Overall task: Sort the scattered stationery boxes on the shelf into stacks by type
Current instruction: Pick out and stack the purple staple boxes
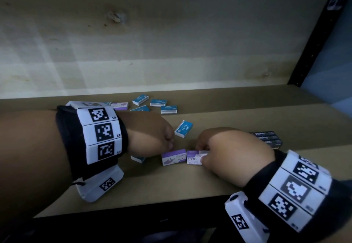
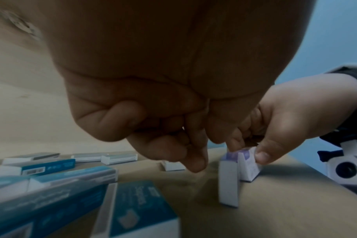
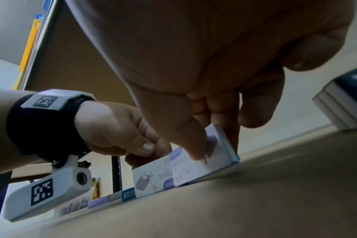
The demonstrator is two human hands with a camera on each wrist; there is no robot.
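While blue staple boxes (image 1: 168, 109) are lying scattered at the far side of the shelf (image 1: 190, 181), the right hand (image 1: 228, 153) is pinching one purple staple box (image 1: 194, 158); the left hand (image 1: 150, 136), fingers curled, is touching the other purple box (image 1: 173, 157) just left of it.

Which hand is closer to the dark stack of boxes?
Right. The right hand sits just beside the dark stack, pinching a purple box. The left hand is farther away, beyond the purple boxes.
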